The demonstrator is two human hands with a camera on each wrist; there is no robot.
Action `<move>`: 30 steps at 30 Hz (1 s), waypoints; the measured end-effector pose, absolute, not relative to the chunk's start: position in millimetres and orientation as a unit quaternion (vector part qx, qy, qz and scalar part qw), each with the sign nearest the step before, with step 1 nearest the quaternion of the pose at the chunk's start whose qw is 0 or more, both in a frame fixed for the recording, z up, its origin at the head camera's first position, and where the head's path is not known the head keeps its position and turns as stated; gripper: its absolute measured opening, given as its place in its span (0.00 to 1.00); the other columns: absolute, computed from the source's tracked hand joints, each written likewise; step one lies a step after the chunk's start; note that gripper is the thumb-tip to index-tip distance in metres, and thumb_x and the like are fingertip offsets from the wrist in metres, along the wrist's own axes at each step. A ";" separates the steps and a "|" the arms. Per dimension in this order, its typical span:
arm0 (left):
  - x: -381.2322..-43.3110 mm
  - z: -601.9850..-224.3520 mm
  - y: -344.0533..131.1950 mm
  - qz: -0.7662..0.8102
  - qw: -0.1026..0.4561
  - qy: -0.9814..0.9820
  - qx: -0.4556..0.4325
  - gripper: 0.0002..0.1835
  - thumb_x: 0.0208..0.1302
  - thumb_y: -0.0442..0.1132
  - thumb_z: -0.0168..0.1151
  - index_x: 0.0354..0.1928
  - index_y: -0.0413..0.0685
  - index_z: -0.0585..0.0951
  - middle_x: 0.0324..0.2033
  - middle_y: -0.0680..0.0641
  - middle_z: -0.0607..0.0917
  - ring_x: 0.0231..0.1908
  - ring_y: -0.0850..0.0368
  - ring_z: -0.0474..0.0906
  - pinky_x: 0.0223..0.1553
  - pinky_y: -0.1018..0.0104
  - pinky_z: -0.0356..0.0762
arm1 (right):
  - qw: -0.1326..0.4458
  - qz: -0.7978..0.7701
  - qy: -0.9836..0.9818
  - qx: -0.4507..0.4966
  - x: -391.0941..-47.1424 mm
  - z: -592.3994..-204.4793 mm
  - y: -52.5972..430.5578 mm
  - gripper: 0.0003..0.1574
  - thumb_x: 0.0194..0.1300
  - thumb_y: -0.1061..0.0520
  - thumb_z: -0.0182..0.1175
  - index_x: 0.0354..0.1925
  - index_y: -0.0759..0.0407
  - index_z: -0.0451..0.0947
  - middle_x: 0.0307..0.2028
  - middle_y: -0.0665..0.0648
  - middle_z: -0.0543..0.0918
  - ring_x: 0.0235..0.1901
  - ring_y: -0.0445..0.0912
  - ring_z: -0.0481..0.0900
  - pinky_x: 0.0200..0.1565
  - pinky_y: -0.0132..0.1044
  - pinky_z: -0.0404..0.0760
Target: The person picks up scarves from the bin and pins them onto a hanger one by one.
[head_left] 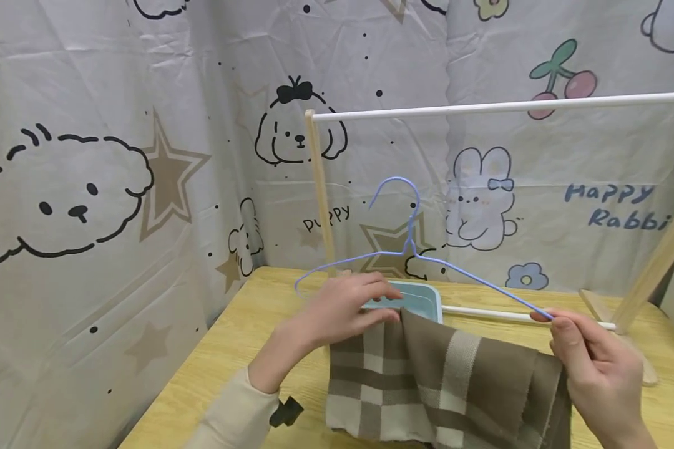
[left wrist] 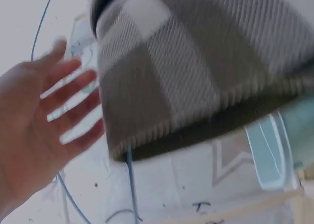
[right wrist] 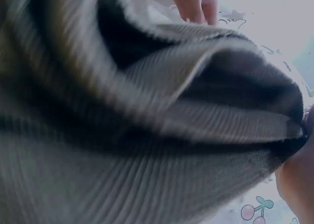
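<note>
A blue-violet hanger [head_left: 477, 280] stands with its hook up above the table. My right hand [head_left: 601, 365] pinches the hanger's right end between thumb and fingers, together with the upper corner of a brown and cream plaid cloth [head_left: 449, 380]. The cloth hangs in folds from there and covers the hanger's lower part. My left hand [head_left: 351, 308] is at the cloth's top left corner; in the left wrist view its fingers [left wrist: 73, 94] are spread beside the cloth's edge. In the right wrist view the folded cloth [right wrist: 147, 121] fills most of the picture.
A rack with a white top rail [head_left: 483, 108] and wooden posts stands on the wooden table [head_left: 213, 380]. Behind the hands is a light blue tray [head_left: 427, 293]. Curtains [head_left: 202, 75] printed with cartoon animals surround the table.
</note>
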State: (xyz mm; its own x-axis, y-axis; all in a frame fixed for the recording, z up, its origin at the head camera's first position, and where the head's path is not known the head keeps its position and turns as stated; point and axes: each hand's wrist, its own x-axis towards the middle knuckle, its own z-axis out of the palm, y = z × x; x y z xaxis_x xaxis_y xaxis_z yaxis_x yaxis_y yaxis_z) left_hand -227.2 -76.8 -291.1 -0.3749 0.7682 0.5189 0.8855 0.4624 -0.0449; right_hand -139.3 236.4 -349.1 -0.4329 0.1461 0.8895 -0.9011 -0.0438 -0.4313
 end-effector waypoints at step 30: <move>-195.8 -311.4 -8.5 -0.033 0.299 -0.773 -0.558 0.17 0.63 0.63 0.62 0.48 0.67 0.85 0.39 0.67 0.84 0.39 0.72 0.80 0.36 0.75 0.72 | 0.441 0.527 -0.677 0.262 -137.0 -355.4 202.3 0.14 0.63 0.82 0.51 0.40 0.76 0.82 0.19 0.47 0.67 0.18 0.35 0.59 0.17 0.30 0.56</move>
State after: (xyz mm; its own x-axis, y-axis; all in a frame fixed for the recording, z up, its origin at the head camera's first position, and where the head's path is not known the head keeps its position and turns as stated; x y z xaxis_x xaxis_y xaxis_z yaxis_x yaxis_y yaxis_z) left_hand -195.8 -8.5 -311.4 -0.1981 0.8436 0.4990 0.8835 0.3741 -0.2818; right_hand -137.0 202.3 -355.4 -0.4731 0.1111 0.8740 -0.8203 0.3064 -0.4830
